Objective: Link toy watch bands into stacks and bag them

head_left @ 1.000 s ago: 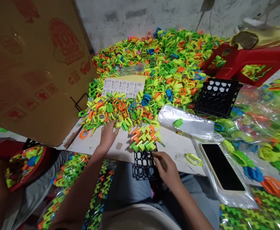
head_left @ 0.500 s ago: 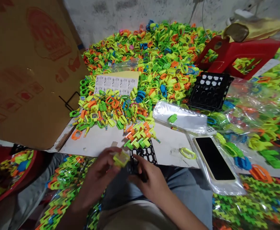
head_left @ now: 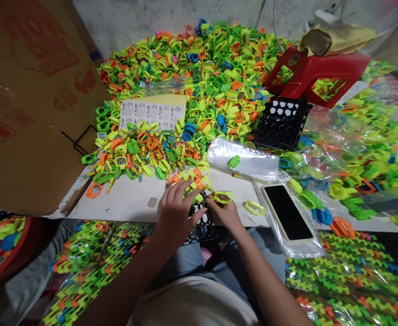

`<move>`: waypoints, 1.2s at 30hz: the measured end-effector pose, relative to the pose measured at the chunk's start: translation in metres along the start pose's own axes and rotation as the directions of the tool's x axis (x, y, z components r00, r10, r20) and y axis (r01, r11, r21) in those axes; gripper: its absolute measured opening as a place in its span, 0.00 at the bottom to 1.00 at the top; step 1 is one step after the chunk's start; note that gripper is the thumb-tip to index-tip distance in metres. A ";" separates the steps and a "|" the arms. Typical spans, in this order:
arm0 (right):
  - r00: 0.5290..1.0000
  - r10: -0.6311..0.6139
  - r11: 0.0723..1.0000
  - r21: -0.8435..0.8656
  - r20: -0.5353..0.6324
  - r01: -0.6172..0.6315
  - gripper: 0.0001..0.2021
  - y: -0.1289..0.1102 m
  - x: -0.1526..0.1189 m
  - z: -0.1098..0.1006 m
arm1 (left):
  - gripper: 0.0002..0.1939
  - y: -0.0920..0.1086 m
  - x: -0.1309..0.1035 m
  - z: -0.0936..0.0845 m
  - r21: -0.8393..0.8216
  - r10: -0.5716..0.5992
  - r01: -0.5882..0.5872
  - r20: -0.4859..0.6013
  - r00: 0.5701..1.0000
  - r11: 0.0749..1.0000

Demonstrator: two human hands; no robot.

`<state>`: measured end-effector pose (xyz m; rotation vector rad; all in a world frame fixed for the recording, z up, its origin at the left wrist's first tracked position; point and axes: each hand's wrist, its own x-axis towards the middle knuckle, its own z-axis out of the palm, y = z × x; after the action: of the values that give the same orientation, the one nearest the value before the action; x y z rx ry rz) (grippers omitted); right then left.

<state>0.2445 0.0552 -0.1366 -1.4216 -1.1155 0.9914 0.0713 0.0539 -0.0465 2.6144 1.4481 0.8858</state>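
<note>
A black grid tray (head_left: 204, 226) lies at the table's front edge, its far part filled with rows of orange, yellow and green toy watches (head_left: 196, 177). My left hand (head_left: 178, 206) rests over the tray's left side, fingers spread over the rows, with nothing visible in it. At the tray's right side, my right hand (head_left: 223, 210) has its fingers closed round a yellow toy watch (head_left: 223, 196). Another yellow watch (head_left: 254, 208) lies flat on the table to the right.
Toy watches (head_left: 219, 81) are heaped against the wall. A label sheet (head_left: 151, 111), black trays (head_left: 282, 123), plastic bags (head_left: 243, 159), a phone (head_left: 288, 212) and a red stool (head_left: 321, 74) lie around. A cardboard box (head_left: 32, 108) stands left, a red bucket (head_left: 25, 249) below it.
My left hand has moved forward over the rows, and the yellow piece it held is no longer in it. My right hand has moved forward and right, now with a yellow watch. The view has shifted.
</note>
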 end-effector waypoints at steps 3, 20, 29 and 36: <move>1.000 -0.008 0.999 0.042 -0.016 0.008 0.14 0.007 0.004 0.005 | 0.22 -0.003 0.013 0.015 0.123 0.018 -0.018 0.004 1.000 0.992; 0.966 -0.194 0.919 -0.312 0.170 0.239 0.09 -0.003 0.001 -0.010 | 0.21 -0.012 0.024 0.019 0.080 -0.018 0.010 0.105 0.994 0.997; 0.981 -0.176 0.953 -0.234 0.085 0.191 0.11 0.004 0.010 -0.007 | 0.22 -0.012 0.026 0.017 0.083 -0.032 0.020 0.138 0.990 0.996; 0.927 -0.234 0.768 -0.529 0.294 0.361 0.10 -0.008 0.014 0.000 | 0.28 -0.002 0.027 0.015 0.106 -0.036 0.017 0.181 0.983 0.994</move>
<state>0.2464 0.0695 -0.1290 -1.5516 -1.8583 0.5948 0.0880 0.0801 -0.0471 2.6587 1.5151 0.5641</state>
